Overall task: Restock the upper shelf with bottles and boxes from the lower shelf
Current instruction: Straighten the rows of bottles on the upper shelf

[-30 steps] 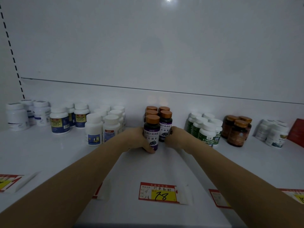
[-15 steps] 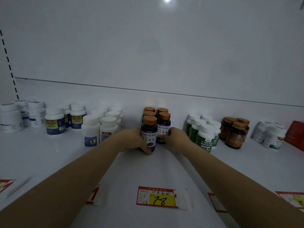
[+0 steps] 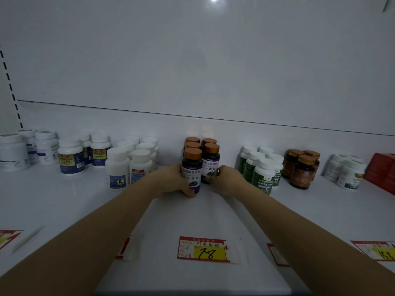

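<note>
Several dark purple bottles with copper caps stand in two short rows at the middle of the white shelf (image 3: 213, 214). My left hand (image 3: 174, 181) wraps the left side of the front left bottle (image 3: 191, 168), thumb under its label. My right hand (image 3: 227, 180) presses against the right side of the front right bottle (image 3: 210, 162). Both bottles stand upright on the shelf, side by side. The bottles behind them are partly hidden.
White bottles with blue labels (image 3: 70, 157) and plain white-capped bottles (image 3: 128, 165) stand to the left. Green-labelled bottles (image 3: 261, 171), amber bottles (image 3: 302, 168), more white bottles (image 3: 348, 173) and a red box (image 3: 382, 171) stand to the right. A red-and-yellow price tag (image 3: 203, 249) marks the front edge.
The view has drifted slightly, so the shelf contents sit a little lower and further left. Both hands stay on the two front purple bottles, which remain in place.
</note>
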